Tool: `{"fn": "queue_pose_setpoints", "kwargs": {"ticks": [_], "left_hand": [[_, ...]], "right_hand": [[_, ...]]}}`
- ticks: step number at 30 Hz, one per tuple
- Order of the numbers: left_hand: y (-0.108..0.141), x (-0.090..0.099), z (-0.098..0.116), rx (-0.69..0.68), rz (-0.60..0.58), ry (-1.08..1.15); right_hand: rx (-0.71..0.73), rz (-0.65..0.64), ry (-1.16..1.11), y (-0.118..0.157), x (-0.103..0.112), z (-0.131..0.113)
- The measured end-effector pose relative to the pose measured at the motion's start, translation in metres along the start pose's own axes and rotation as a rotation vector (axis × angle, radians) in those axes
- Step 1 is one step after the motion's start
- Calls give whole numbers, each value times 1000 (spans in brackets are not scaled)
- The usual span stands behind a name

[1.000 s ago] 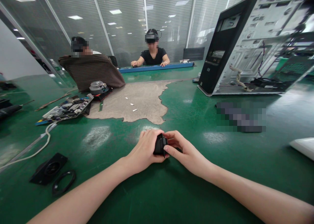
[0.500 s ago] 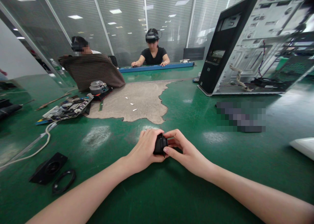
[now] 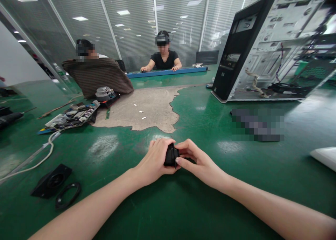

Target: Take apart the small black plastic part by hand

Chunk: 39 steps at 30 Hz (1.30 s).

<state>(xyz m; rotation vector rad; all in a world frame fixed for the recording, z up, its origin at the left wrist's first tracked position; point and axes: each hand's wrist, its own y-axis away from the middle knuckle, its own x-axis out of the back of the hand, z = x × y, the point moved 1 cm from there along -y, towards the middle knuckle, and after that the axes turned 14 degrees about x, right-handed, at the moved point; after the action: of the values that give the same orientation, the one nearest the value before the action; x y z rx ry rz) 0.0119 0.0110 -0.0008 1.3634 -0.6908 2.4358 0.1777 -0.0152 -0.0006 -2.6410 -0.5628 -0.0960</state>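
Note:
My left hand (image 3: 158, 159) wraps round a small black flanged part (image 3: 171, 156) just above the green table, covering much of its left side. On the part's right side, the thumb and fingers of my right hand (image 3: 195, 157) pinch its rim. Its exact kind is hard to make out. Down at the left, near my left forearm, lies a black square housing with a round opening (image 3: 54, 180). Beside it rests a black eight-sided ring (image 3: 68, 195).
An opened computer case (image 3: 244, 57) stands at the right. Circuit boards with parts (image 3: 75, 115) and a white cable (image 3: 51, 142) lie left. A bare patch in the green surface (image 3: 149, 107) spreads ahead. Two people wearing headsets sit opposite, one behind a blue bar (image 3: 168, 72).
Hardly anything differs. Both hands keep their grip on the black part, with only a very slight shift of my right fingers.

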Motion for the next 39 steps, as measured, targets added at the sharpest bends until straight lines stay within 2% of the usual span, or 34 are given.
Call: {"fn": "queue_pose_setpoints", "kwargs": {"ticks": [11, 17, 22, 28, 33, 39], "left_hand": [[-1, 0, 1, 0, -7, 4], [-1, 0, 1, 1, 7, 19], [0, 1, 1, 2, -5, 25], [-1, 0, 1, 12, -4, 23], [-1, 0, 1, 9, -3, 29], [0, 1, 2, 7, -6, 36]], "right_hand": [[68, -2, 32, -1, 1, 1], [25, 32, -26, -1, 0, 2], [-12, 34, 21, -2, -1, 1], [4, 26, 29, -2, 0, 1], [81, 42, 41, -1, 1, 2], [57, 71, 28, -2, 1, 4]]}}
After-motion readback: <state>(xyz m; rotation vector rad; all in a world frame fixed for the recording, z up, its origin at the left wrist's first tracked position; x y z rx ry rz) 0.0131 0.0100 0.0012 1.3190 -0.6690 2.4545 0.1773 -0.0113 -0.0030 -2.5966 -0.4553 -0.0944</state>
